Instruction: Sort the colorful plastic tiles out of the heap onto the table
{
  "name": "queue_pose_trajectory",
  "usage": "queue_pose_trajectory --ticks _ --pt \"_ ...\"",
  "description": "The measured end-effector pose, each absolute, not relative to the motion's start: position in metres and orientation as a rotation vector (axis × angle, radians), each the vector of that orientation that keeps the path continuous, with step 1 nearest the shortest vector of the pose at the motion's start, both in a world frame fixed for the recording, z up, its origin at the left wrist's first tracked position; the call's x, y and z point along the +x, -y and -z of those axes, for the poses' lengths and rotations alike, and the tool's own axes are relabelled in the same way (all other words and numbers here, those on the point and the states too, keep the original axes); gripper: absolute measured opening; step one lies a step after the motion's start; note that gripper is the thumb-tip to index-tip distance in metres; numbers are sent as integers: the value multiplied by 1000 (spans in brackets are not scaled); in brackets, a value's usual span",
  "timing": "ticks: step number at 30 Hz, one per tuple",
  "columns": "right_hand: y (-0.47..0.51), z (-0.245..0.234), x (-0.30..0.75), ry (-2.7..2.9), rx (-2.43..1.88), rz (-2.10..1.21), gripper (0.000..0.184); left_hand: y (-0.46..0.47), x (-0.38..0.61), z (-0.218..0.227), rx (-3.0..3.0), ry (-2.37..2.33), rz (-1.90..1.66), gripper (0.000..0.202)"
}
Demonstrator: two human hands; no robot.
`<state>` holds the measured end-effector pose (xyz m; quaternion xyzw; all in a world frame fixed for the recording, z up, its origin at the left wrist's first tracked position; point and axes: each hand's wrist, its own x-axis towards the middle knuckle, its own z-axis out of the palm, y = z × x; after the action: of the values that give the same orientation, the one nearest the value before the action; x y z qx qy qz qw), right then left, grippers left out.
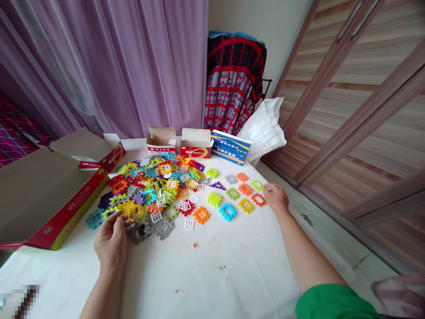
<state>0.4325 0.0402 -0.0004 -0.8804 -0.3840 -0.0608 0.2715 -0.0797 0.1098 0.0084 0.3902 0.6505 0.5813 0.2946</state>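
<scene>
L hand [111,243] at near edge of plastic waffle-tile heap [149,190], fingers [118,217] pinched, hold on a tile unclear. R hand [275,198] right of heap, fingers half-curled, hold unclear, by loose tiles [245,190]. Risk: snagged tiles dragging heap, knocking pieces off bench [212,270].

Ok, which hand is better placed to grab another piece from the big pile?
Left, probably: the left hand is at the edge of the pile, while the right hand is farther off beside the spread-out pieces.
</scene>
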Motion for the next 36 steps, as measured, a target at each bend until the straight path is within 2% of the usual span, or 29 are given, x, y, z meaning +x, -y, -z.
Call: queue_pose_trajectory --ticks 4,12,18,25,30,36 --pt "-20 14 392 900 -1964 482 26 -111 -79 -8 1053 -1718 -1565 41" --pt "-44 -4 289 1470 -1631 382 22 -112 -78 -7 1038 -1667 -1588 41" --pt "-91 -22 221 1831 -1647 98 22 -112 -79 -6 1051 -1642 -1596 40" --pt "-135 -39 163 1992 -1774 -145 32 -112 -79 -6 1020 -1635 -1597 38" --pt "-143 -38 138 2163 -1702 -60 51 -113 -78 -6 1012 -1614 -1595 38" --pt "-147 -33 129 2272 -1667 22 42 -113 -76 -8 978 -1601 -1604 37"
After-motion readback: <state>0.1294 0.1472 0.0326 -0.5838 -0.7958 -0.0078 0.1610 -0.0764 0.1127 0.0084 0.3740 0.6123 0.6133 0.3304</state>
